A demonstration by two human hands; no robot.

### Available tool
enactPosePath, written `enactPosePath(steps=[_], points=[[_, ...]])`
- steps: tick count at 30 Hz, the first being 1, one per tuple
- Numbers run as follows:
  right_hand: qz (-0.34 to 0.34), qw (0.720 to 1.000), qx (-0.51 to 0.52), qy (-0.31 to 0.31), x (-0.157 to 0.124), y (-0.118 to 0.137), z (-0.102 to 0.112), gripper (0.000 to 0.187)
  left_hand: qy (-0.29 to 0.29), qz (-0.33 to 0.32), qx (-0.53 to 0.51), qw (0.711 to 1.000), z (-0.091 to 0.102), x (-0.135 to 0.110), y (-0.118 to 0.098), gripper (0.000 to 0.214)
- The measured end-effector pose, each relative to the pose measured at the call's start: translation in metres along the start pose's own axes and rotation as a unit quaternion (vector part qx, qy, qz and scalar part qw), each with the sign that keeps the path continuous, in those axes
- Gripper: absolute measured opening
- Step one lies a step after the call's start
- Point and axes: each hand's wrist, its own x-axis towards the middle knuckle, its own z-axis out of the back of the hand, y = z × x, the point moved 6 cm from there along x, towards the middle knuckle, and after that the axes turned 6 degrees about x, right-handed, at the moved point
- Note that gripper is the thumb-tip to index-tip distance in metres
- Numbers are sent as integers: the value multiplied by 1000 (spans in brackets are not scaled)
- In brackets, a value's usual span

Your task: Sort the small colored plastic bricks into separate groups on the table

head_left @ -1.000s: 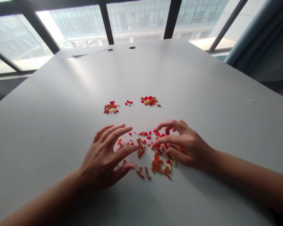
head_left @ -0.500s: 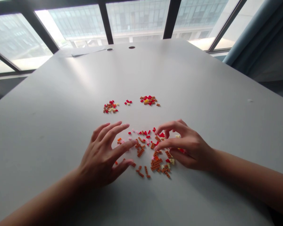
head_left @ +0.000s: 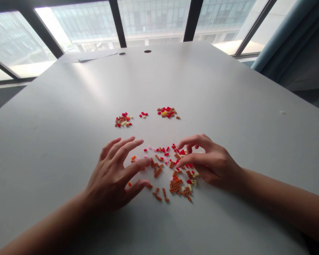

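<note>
A pale grey worktop (head_left: 228, 88) runs back to a wall of windows (head_left: 159, 17). In the lower middle of the frame lies a scatter of tiny building bricks (head_left: 175, 184), brown, red and pink. The left hand (head_left: 111, 177) rests on its left side, fingers spread, holding nothing. The right hand (head_left: 212, 164) arches over its right side, fingers curled towards the thumb; I cannot tell whether they pinch a brick. Three small brick piles (head_left: 123, 120) sit higher up, well apart. A careless wrist sweep could mix them. The worktop's edges lie far off all round.

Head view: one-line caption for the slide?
Left hand and right hand flank scattered small bricks on a grey table; three smaller piles lie beyond.
</note>
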Motion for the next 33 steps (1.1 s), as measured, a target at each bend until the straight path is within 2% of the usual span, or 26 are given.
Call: enactPosePath(steps=[3,6,10,15,18,21,24,28,33], points=[[15,999,40,11,0,3,0,34,-4,-7,-10,1000,3,0,-1,33],[47,993,98,54,-1,8,-3,31,3,-38,-37,999,6,0,-6,41],[67,989,85,102,-2,9,-9,32,5,-93,-75,993,8,-1,-19,45],[61,993,62,85,-2,8,-6,34,-17,-103,-108,989,10,-1,-28,23],[53,993,76,80,-1,8,-5,35,-20,-74,-140,987,10,1,-29,8],[48,992,65,93,-1,7,-9,39,-12,-50,-164,985,9,3,-28,7],[27,997,58,51,-1,3,-4,45,-13,-47,-165,985,9,4,-29,11],[-38,998,-37,-29,-3,-7,7,43,-22,-47,-148,988,9,4,-28,10],[-54,994,-88,-37,-4,-10,7,40,-31,-23,-134,990,9,4,-24,14]])
